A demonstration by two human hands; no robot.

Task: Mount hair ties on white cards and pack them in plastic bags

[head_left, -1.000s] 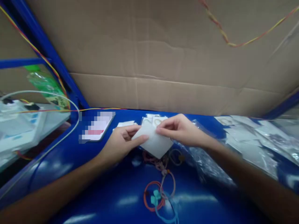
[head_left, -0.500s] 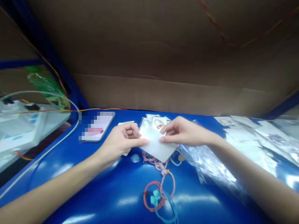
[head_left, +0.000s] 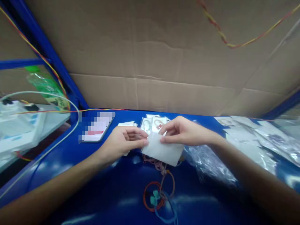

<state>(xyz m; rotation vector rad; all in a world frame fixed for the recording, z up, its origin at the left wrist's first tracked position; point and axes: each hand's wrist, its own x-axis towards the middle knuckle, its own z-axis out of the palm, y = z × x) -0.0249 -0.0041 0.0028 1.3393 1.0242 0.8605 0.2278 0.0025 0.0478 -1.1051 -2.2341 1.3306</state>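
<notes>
I see a glossy blue table [head_left: 103, 197], and light reflects on it in pale patches. On its left side lies a phone [head_left: 102, 126], with the picture over it partly in blocks. To the right of this phone there are some white papers [head_left: 127, 124]. Near the back edge, small packets [head_left: 159, 123] lie close together. Toward the front are pink cords [head_left: 160, 165], a red loop [head_left: 145, 201] and a blue cord [head_left: 173, 214]. At right I notice crumpled clear plastic [head_left: 208, 162] and many flat white packets [head_left: 248, 140].
</notes>
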